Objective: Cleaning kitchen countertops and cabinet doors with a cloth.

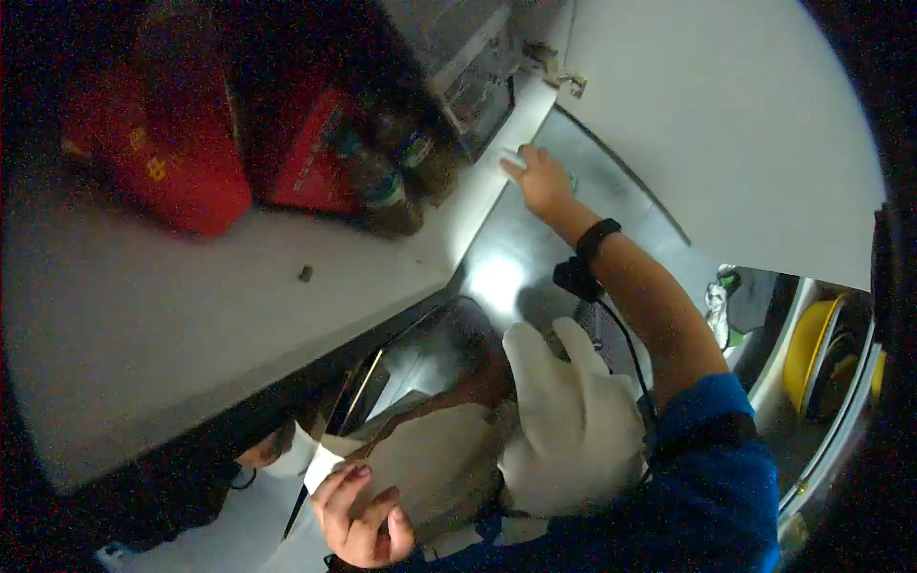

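My right hand [542, 183] reaches forward to the edge of a white ledge [494, 168], beside a grey shiny surface [616, 179]. Its thumb and fingers pinch a small pale thing [511, 156], too blurred to name. A bit of green [572, 180] shows just behind this hand. Low in the picture, my left hand [363, 519] is half curled, with its fingers apart and nothing visible in them. A bright white piece [322, 467] lies right by its fingertips; whether they touch it is unclear. Between my arms is a cream soft thing [580, 422] with two ear-like lobes.
Red bags [193, 186] and several jars [390, 193] stand on the dim white shelf [179, 344] at left, near a small brown bit [306, 273]. A white panel [716, 122] fills the upper right. Round yellow items [809, 351] sit at right. Another person's white clothing [215, 519] shows lower left.
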{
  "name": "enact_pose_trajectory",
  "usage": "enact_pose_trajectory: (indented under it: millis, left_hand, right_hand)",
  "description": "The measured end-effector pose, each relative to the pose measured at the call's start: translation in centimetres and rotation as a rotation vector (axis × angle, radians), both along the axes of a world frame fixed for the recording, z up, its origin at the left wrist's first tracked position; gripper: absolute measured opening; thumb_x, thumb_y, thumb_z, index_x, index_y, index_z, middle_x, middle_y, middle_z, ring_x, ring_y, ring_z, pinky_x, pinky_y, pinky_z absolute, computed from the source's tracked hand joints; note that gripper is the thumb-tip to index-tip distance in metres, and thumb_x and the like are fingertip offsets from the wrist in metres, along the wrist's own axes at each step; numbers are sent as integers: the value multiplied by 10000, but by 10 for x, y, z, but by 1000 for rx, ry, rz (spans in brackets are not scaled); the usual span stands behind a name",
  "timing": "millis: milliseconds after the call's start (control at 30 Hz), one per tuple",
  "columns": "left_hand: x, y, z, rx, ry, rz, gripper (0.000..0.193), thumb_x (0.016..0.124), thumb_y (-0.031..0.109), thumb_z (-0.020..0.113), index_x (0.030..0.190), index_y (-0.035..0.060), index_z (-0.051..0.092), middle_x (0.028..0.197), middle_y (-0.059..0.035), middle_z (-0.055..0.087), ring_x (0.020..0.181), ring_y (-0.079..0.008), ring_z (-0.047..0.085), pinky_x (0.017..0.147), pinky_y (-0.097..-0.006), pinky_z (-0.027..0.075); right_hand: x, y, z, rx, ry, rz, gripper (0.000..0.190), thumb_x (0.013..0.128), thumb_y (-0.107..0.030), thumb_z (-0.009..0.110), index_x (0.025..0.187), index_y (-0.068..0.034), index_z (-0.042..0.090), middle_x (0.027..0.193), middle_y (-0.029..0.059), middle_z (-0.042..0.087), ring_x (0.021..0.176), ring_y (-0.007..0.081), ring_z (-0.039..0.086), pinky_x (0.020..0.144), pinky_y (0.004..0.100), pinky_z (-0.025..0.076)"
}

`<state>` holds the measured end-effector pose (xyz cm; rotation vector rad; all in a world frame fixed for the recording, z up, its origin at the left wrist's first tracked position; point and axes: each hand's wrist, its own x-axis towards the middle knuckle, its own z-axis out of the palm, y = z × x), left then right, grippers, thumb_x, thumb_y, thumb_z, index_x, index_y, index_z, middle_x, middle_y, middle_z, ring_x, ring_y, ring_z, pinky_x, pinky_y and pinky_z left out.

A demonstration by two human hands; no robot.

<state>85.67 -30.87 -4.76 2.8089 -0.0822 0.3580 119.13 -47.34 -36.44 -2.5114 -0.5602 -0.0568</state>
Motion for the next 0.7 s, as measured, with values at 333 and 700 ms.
enact_pose_trajectory:
  millis: [333, 700]
  left_hand:
    - [13, -4, 16, -28, 31, -52, 75, 729, 37, 604, 784, -12, 592, 969, -234, 586, 913, -378, 572, 793, -462, 459]
    - [31, -25, 20, 17, -45, -36, 129, 712, 25, 625, 834, -16, 622, 963, -218, 596, 877, -362, 584, 763, -435, 455]
  right_hand:
    - [112, -20, -19, 159, -220, -433, 217, 912, -218, 431, 955, -14, 491, 821, 247, 548, 762, 428, 523, 665, 501, 424]
    - [-27, 87, -21, -419, 16, -146, 270, 791, -143, 510, 998, 18, 574, 964, 121, 536, 893, 252, 496, 716, 352, 449]
